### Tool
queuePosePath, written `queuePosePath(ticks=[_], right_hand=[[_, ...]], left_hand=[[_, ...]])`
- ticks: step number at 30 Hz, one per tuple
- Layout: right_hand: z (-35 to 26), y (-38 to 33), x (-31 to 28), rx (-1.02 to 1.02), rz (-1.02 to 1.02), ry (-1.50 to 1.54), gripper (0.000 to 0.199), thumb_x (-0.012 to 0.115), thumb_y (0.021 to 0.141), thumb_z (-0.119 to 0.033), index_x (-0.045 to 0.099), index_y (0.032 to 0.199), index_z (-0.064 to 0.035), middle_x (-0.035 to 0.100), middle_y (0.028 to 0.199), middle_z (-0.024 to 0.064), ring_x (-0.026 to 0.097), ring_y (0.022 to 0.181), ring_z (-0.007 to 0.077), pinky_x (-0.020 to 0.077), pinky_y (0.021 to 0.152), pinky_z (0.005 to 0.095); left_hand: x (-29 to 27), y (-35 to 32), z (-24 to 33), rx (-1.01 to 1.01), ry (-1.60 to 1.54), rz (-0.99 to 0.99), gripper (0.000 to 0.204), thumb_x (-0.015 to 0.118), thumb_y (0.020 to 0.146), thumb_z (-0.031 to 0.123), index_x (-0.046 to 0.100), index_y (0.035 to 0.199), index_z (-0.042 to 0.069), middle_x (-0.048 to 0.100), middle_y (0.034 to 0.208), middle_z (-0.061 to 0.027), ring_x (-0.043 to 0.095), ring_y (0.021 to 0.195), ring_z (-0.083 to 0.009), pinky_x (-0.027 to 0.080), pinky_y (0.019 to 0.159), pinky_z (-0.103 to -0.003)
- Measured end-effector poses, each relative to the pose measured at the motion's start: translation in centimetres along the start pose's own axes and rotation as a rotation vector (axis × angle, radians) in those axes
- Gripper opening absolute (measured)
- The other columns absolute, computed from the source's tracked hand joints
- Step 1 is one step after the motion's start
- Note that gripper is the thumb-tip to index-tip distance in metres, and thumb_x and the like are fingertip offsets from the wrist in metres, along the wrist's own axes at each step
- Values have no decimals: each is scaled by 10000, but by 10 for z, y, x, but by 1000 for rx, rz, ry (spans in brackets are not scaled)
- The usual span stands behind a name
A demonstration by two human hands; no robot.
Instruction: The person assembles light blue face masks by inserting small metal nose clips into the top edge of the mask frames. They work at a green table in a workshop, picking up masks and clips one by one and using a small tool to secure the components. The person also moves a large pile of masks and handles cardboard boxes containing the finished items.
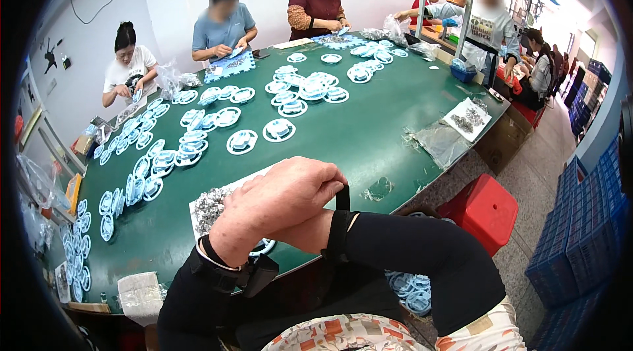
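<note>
My forearms, in black sleeves, cross above the table's near edge. My left hand [283, 196] lies over my right one, thumb and finger closed on the loose end of a black wrist strap [342, 199] that circles my right wrist. Under it, my right hand [306, 233] shows only its back near the wrist; the fingers are hidden. Another black strap with a dark block [258, 276] is on my left wrist. Beside my left hand, a heap of small silvery metal parts [210, 209] rests on a white sheet. A pale-blue round part [262, 247] peeks out below the hands.
Many pale-blue round parts [279, 129] are spread over the green table [343, 153]. Several people work along its far side. A white tray of metal parts [468, 118] sits at right. A red stool [481, 211] and stacked blue crates [573, 245] stand to the right.
</note>
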State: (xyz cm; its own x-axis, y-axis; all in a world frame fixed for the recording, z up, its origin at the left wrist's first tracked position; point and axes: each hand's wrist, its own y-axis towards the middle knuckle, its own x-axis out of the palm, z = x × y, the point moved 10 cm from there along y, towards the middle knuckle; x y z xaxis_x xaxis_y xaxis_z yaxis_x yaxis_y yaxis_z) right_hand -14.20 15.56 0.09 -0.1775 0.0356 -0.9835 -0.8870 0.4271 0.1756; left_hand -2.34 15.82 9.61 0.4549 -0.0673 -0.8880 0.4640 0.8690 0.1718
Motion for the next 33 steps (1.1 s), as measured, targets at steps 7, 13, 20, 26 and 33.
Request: queuePosePath(ticks=[7,13,20,26,33], right_hand=[[8,-4,-2,16,-16,-1,157,716,786,-245,642,826,-113,652,724,40,661,664,218,531,636,373],[0,-5,0,12,-37,-6,179,724,779,-250,631,833,-107,640,722,39,651,661,214,530,643,375],[-4,-9,4,30,-57,-28,207,734,769,-256,617,842,-101,626,720,38,640,657,211,529,651,377],[6,-13,-5,28,-18,2,192,741,758,-226,629,830,-87,652,731,66,667,677,227,537,634,383],[10,-16,-14,-9,33,73,167,749,743,-184,649,811,-70,690,746,105,707,705,250,548,609,391]], left_hand=[[-1,-15,13,116,-96,59,145,661,934,119,744,1041,68,733,902,-147,709,864,-341,562,757,-406],[1,-28,29,286,-78,145,154,674,906,110,747,1036,69,739,922,-125,717,871,-307,565,754,-389],[2,-41,46,279,-173,114,238,632,817,55,734,1032,48,721,980,-108,694,922,-317,549,813,-420],[3,-43,52,335,99,135,370,616,828,83,733,1179,98,716,1114,-102,630,1136,-270,484,996,-433],[-6,-39,42,324,-98,160,545,551,777,127,608,1289,-52,673,1189,-220,613,1173,-365,479,1005,-459]])
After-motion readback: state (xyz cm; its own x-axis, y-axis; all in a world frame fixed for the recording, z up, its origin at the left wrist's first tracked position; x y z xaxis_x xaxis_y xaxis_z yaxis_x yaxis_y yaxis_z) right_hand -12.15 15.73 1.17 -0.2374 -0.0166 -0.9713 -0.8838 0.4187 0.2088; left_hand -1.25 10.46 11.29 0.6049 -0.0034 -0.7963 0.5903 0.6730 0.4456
